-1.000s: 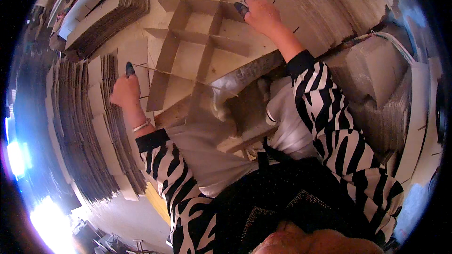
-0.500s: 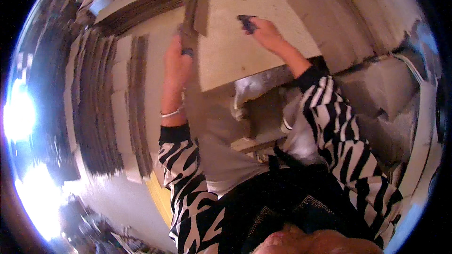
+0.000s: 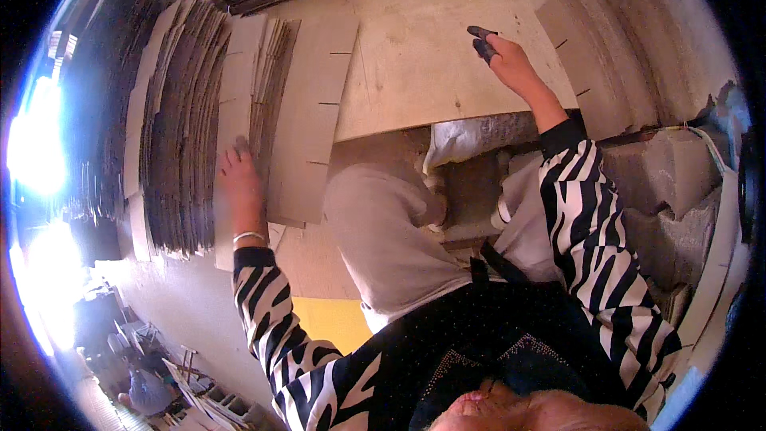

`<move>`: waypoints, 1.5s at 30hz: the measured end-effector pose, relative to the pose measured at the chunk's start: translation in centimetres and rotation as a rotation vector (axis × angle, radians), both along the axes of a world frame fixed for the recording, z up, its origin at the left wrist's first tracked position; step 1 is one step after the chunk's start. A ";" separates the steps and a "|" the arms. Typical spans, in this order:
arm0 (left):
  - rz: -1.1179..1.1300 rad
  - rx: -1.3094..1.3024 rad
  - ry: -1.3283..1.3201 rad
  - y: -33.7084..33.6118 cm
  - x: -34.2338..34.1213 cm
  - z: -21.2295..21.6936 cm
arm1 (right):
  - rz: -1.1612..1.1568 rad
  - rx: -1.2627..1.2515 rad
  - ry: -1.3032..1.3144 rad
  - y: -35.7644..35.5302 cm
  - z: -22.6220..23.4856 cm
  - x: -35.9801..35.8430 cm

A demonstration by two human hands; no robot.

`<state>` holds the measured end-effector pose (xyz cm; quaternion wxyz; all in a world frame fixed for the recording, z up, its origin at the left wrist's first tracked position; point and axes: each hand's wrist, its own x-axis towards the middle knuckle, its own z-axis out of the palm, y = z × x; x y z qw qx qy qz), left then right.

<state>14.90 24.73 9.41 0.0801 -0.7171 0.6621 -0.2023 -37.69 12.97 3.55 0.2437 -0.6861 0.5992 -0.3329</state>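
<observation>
1. Head view, left side: the left hand (image 3: 239, 179) lies flat with its fingers spread on a leaning stack of slotted cardboard strips (image 3: 263, 112). The grip here is open and pinches nothing; the palm only presses on the edges. The strips stand packed on edge, just beside a larger pile of cardboard sheets (image 3: 179, 128). I judge that a push from an open palm could fan several strips out at once, or tip the row toward the sheets.

2. Head view, right side: the right hand (image 3: 511, 64) rests on the pale table (image 3: 423, 56), well apart from the strips. Its fingertips are dark, perhaps gloved or taped, and are drawn together. Whether they pinch something small I cannot tell. With both arms stretched wide, the reach looks strained, so a slip of either hand seems possible.

3. Head view, far right: more slotted cardboard pieces (image 3: 590, 56) lie at the table's edge, near the right forearm in its striped sleeve (image 3: 590, 223). The sleeve could drag them off if the arm sweeps back.

4. Head view, middle: the person's knees sit against the table's front edge, under a strip that overhangs it. A knee lifting could knock that strip loose.
</observation>
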 end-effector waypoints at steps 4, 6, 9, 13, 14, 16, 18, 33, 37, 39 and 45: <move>-0.085 0.037 0.103 -2.9 -2.3 -1.9 | -0.185 -0.059 0.126 0.6 -0.5 -10.7; -0.073 0.105 0.161 -2.5 0.5 -1.1 | -0.374 0.037 0.371 1.2 -0.4 -12.6; -0.094 0.068 0.270 -2.2 3.9 -1.1 | -0.553 0.057 0.935 5.2 -0.4 -15.0; -0.203 -0.104 0.538 -2.0 -3.3 0.3 | -0.571 0.107 1.191 7.7 -1.7 -16.4; -0.307 -0.142 0.658 -4.3 -6.2 -2.3 | -0.622 0.107 1.195 8.1 -2.0 -20.6; -0.402 -0.082 0.685 -6.6 -12.3 -3.4 | -0.704 0.082 1.060 8.5 -1.2 -23.3; -0.363 -0.085 0.519 -7.9 -13.9 -5.2 | -0.733 0.060 0.778 6.9 0.4 -21.3; -0.510 0.212 0.274 -4.9 -21.4 -8.9 | -0.056 0.032 0.682 0.9 0.5 -1.4; -0.463 0.170 0.253 -2.4 -20.1 -11.9 | 0.064 0.068 0.626 2.3 -0.5 -0.1; -0.387 0.316 0.407 -3.2 -22.2 -8.9 | 0.053 0.079 0.680 3.3 0.5 -1.6; -0.138 0.083 1.330 -8.8 -21.5 -10.9 | 0.130 -0.327 0.293 5.0 3.4 0.6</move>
